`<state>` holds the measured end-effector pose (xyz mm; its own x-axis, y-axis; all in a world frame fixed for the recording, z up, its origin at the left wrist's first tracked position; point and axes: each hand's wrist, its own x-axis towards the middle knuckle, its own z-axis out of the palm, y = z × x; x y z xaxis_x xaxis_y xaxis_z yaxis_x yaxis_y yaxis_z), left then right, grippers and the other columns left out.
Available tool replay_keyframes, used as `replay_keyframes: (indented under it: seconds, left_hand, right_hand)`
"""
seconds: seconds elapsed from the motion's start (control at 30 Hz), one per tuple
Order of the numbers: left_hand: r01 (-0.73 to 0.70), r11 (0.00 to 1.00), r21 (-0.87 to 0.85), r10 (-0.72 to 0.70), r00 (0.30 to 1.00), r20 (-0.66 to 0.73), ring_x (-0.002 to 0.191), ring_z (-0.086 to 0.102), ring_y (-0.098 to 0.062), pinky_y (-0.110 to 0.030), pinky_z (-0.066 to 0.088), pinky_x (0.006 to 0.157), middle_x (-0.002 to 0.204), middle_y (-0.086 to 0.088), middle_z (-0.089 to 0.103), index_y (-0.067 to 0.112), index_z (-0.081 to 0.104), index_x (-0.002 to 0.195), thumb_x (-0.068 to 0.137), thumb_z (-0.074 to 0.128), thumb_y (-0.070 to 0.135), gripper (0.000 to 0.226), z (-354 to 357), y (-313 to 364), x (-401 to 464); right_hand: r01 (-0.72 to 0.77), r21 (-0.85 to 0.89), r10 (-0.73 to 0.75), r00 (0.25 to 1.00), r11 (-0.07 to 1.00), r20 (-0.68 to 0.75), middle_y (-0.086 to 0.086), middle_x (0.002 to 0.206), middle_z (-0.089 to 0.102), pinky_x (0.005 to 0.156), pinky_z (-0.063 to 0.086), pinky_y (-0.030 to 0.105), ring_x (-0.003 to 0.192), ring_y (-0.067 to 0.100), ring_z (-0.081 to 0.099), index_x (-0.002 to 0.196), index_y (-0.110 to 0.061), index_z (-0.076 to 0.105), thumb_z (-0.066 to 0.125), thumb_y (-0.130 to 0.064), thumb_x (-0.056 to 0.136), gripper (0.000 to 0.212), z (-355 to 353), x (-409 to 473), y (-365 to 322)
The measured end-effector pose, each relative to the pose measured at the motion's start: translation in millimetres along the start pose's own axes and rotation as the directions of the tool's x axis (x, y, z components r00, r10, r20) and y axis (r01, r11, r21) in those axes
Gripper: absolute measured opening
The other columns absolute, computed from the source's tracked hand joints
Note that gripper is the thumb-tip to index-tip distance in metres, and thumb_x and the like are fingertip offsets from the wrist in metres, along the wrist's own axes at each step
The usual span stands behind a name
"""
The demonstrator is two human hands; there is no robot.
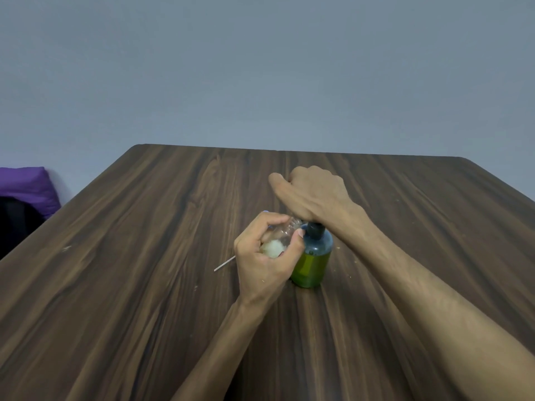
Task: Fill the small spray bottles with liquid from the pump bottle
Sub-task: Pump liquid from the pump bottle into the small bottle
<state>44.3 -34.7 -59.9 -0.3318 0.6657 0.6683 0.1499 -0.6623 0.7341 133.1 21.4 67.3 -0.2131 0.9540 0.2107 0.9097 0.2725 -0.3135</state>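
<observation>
A dark wood-grain table [144, 285] carries everything in view, with both forearms reaching over it from the near edge. The pump bottle [314, 260] stands upright on the table directly under the right hand [311, 192] and just right of the left hand [265, 261]. Its body is translucent green, filled with green liquid to roughly two thirds, darker above that level, with a black collar at the neck. The right hand is curled into a fist over the pump head, which it hides completely; whether it grips the head or only presses on it cannot be told.

The left hand grips a small clear spray bottle [282, 235], fingers and thumb wrapped round it, tilted so that its open neck points up and right to touch the pump bottle's collar. A whitish, foamy mass sits in the low end of the small bottle, partly covered by the fingers.

A thin pale tube [224, 264] lies on the table just left of the left hand, its right end hidden behind that hand. Far left of both hands, beyond the table edge, sits a purple cushion [27, 185].
</observation>
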Motion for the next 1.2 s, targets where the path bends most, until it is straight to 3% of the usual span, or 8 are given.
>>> replay_keyframes:
  seconds: [0.23, 0.37, 0.5, 0.63, 0.73, 0.9, 1.07, 1.2]
  left_hand:
    - [0.003, 1.0, 0.016, -0.003, 1.0, -0.001, 0.082, 0.076, -0.023, -0.036, 0.059, 0.072, 0.092, 0.003, 0.075, 0.009, 0.073, 0.097, 0.083, 0.083, 0.007, 0.018, 0.7, -2.8, 0.2]
    - [-0.033, 0.999, 0.042, 0.032, 0.999, 0.005, 0.082, 0.075, -0.022, -0.034, 0.058, 0.072, 0.091, 0.003, 0.074, 0.006, 0.073, 0.096, 0.084, 0.084, 0.006, 0.017, -0.7, -2.0, 0.5]
    - [-0.014, 0.999, 0.038, 0.014, 1.0, -0.002, 0.079, 0.073, -0.019, -0.031, 0.056, 0.071, 0.089, 0.002, 0.073, 0.006, 0.073, 0.096, 0.083, 0.083, 0.006, 0.016, 0.9, -1.3, -0.5]
    - [-0.044, 0.998, 0.046, 0.044, 0.999, 0.003, 0.081, 0.074, -0.02, -0.031, 0.057, 0.072, 0.091, 0.003, 0.074, 0.006, 0.073, 0.096, 0.083, 0.083, 0.005, 0.017, -0.1, -1.7, -0.2]
    - [-0.006, 1.0, 0.025, 0.006, 1.0, -0.001, 0.08, 0.074, -0.021, -0.033, 0.057, 0.071, 0.09, 0.001, 0.074, 0.009, 0.072, 0.097, 0.083, 0.082, 0.008, 0.017, 0.9, -2.0, -0.5]
    - [-0.033, 0.999, 0.038, 0.033, 0.999, 0.003, 0.081, 0.075, -0.02, -0.032, 0.057, 0.072, 0.091, 0.003, 0.074, 0.007, 0.073, 0.097, 0.084, 0.082, 0.007, 0.017, 0.0, -2.0, 0.1]
    - [-0.016, 0.999, 0.036, 0.016, 1.0, -0.007, 0.077, 0.073, -0.019, -0.03, 0.054, 0.07, 0.09, 0.005, 0.073, 0.012, 0.072, 0.098, 0.083, 0.083, 0.01, 0.018, 0.1, -3.3, -1.7]
    - [-0.019, 0.999, 0.03, 0.019, 1.0, -0.013, 0.078, 0.074, -0.022, -0.034, 0.057, 0.069, 0.09, 0.003, 0.073, 0.012, 0.071, 0.097, 0.084, 0.082, 0.015, 0.017, 1.0, -3.7, -0.6]
  right_hand:
    - [-0.025, 0.013, 0.025, 1.0, 1.0, 0.012, 0.002, 0.067, 0.056, 0.058, 0.029, 0.033, 0.062, 0.02, 0.048, 0.061, -0.015, 0.046, 0.035, -0.04, 0.097, 0.045, -1.7, 2.5, -0.9]
    - [-0.007, 0.044, 0.01, 0.999, 0.999, -0.049, 0.002, 0.067, 0.051, 0.058, 0.028, 0.034, 0.061, 0.02, 0.043, 0.063, -0.015, 0.043, 0.036, -0.035, 0.097, 0.04, -6.7, 2.5, 0.6]
    - [-0.038, -0.014, 0.039, 0.997, 0.999, 0.062, 0.003, 0.075, 0.055, 0.061, 0.029, 0.035, 0.066, 0.019, 0.047, 0.07, -0.014, 0.049, 0.037, -0.031, 0.096, 0.033, -3.5, 2.3, -0.8]
    - [-0.018, 0.016, 0.018, 1.0, 1.0, -0.016, 0.002, 0.068, 0.052, 0.059, 0.03, 0.034, 0.061, 0.02, 0.045, 0.065, -0.013, 0.044, 0.042, -0.026, 0.093, 0.031, -6.3, 3.6, 0.9]
    - [-0.029, -0.016, 0.03, 0.999, 0.999, 0.041, 0.002, 0.074, 0.054, 0.062, 0.031, 0.035, 0.065, 0.018, 0.046, 0.069, -0.012, 0.048, 0.042, -0.025, 0.093, 0.027, -3.2, 3.8, -0.4]
    - [0.03, -0.013, -0.03, 0.998, 0.999, -0.056, 0.002, 0.069, 0.054, 0.056, 0.028, 0.033, 0.061, 0.02, 0.047, 0.065, -0.012, 0.046, 0.044, -0.023, 0.09, 0.028, -1.4, 6.6, 4.0]
    - [0.053, -0.017, -0.053, 0.998, 0.998, 0.016, -0.001, 0.078, 0.061, 0.067, 0.035, 0.035, 0.074, 0.026, 0.054, 0.075, -0.016, 0.062, 0.043, -0.021, 0.09, 0.024, 4.4, 6.7, 6.3]
    - [0.09, 0.019, -0.09, 0.996, 0.996, -0.018, -0.002, 0.071, 0.06, 0.064, 0.035, 0.034, 0.074, 0.027, 0.054, 0.065, -0.018, 0.057, 0.043, -0.019, 0.088, 0.027, 4.5, 8.0, 6.0]
